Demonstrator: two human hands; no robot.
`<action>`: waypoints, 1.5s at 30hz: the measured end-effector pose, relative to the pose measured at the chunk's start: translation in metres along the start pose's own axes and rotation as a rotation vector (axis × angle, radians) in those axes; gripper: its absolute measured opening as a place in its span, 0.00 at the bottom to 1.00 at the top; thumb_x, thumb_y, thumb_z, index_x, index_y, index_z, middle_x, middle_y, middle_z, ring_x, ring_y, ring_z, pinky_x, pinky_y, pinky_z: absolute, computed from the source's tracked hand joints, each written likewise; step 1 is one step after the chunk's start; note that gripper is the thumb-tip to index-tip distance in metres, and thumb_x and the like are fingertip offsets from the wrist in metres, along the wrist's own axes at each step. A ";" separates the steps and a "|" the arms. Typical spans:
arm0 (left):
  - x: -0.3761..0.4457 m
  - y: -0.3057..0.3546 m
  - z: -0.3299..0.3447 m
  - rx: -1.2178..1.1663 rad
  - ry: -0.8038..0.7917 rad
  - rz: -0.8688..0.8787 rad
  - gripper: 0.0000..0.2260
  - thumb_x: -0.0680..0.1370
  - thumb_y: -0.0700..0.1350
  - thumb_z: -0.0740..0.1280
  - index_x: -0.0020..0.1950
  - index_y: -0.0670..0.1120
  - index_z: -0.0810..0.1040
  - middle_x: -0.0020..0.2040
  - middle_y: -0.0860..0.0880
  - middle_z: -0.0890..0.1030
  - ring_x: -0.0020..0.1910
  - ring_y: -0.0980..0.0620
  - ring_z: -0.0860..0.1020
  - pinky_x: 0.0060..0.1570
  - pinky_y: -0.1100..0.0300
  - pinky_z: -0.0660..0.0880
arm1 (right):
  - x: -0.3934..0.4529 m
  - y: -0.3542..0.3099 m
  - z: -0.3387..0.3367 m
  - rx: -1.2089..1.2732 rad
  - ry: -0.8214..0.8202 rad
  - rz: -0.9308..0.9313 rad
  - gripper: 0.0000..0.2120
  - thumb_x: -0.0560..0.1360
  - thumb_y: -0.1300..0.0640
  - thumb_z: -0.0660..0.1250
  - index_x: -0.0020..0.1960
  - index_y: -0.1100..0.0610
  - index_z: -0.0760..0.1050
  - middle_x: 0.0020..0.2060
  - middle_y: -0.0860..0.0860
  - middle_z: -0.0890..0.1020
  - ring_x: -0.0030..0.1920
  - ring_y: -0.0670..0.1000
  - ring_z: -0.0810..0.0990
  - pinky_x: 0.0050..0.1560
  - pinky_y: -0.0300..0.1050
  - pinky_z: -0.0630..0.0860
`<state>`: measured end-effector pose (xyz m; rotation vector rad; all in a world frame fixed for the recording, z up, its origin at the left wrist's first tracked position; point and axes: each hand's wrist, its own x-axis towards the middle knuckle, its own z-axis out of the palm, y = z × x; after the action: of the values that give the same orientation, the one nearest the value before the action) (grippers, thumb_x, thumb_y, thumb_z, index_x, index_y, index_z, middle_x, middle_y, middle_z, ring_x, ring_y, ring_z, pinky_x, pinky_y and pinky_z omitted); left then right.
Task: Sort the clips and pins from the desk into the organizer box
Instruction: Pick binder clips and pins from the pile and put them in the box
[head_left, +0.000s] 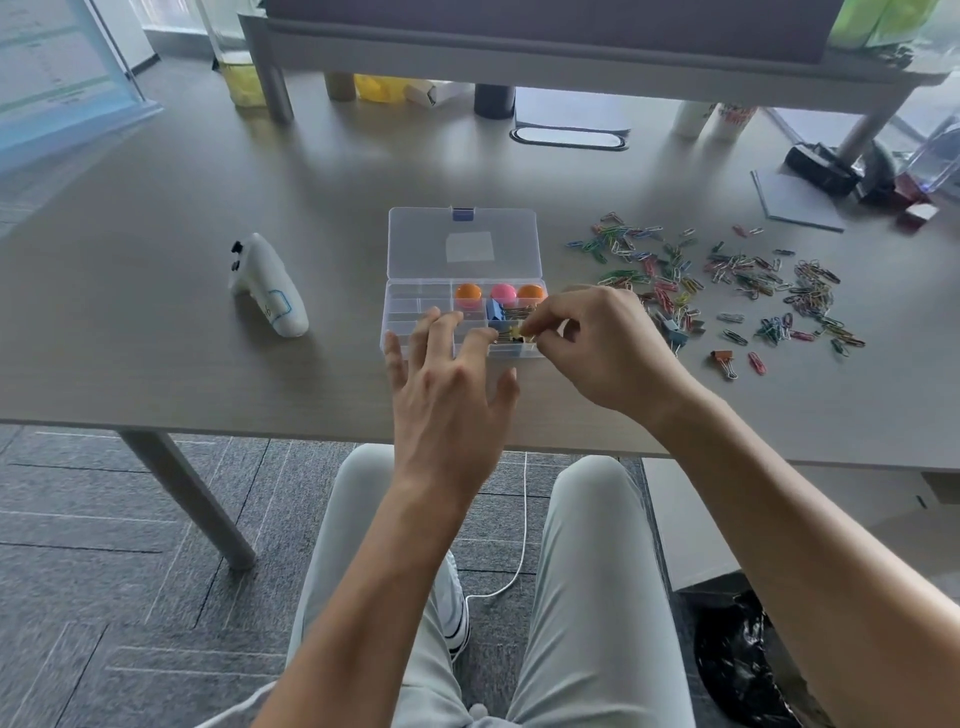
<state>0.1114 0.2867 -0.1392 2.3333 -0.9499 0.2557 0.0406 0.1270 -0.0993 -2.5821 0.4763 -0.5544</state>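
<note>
Nearest the camera, two bare forearms reach out over pale trousered knees toward the grey surface (208, 364). Close to the near edge of it lies a clear organizer box (410, 317), its lid (464, 244) swung open and lying flat on the far side. In the far row of compartments sit two orange round pieces (467, 292) with a pink one (503, 292) between them. Just nearer than those, a compartment holds a blue binder clip (494, 309) and some metal clips. The left-hand compartments look bare.

Spread over the near left part of the box, the left hand (447, 379) has straight, fanned fingers; whether the tips touch the box cannot be told. The right hand (597, 343) is curled over the near right corner of the box, thumb and forefinger pinching a small yellow clip (521, 329).

Right of the box, a wide scatter of coloured paper clips (727, 275) covers the surface, with an orange binder clip (723, 357) at the near side of it and a blue one just beside the right hand. Well to the left lies a white handheld controller (267, 288).
</note>
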 end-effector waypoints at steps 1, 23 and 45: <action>0.000 0.004 -0.001 -0.012 -0.002 -0.001 0.19 0.78 0.54 0.65 0.67 0.48 0.77 0.72 0.44 0.71 0.76 0.45 0.62 0.76 0.39 0.52 | -0.003 0.003 -0.003 0.012 0.024 0.010 0.08 0.74 0.58 0.70 0.48 0.48 0.87 0.35 0.38 0.80 0.35 0.38 0.76 0.42 0.40 0.74; 0.015 0.139 0.076 -0.037 -0.071 0.122 0.15 0.74 0.48 0.73 0.59 0.46 0.79 0.55 0.47 0.75 0.55 0.44 0.73 0.55 0.50 0.72 | -0.099 0.143 -0.091 -0.116 0.281 0.501 0.12 0.77 0.48 0.72 0.57 0.50 0.84 0.46 0.45 0.82 0.44 0.48 0.79 0.47 0.46 0.76; 0.046 0.133 0.091 -0.065 -0.015 -0.064 0.10 0.77 0.48 0.72 0.50 0.42 0.81 0.49 0.45 0.77 0.48 0.43 0.77 0.46 0.56 0.71 | -0.071 0.126 -0.070 -0.202 0.283 0.460 0.12 0.73 0.42 0.74 0.52 0.47 0.86 0.48 0.47 0.82 0.56 0.52 0.77 0.47 0.43 0.68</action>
<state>0.0494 0.1308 -0.1331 2.3040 -0.8759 0.1790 -0.0817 0.0259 -0.1257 -2.4590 1.2381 -0.7340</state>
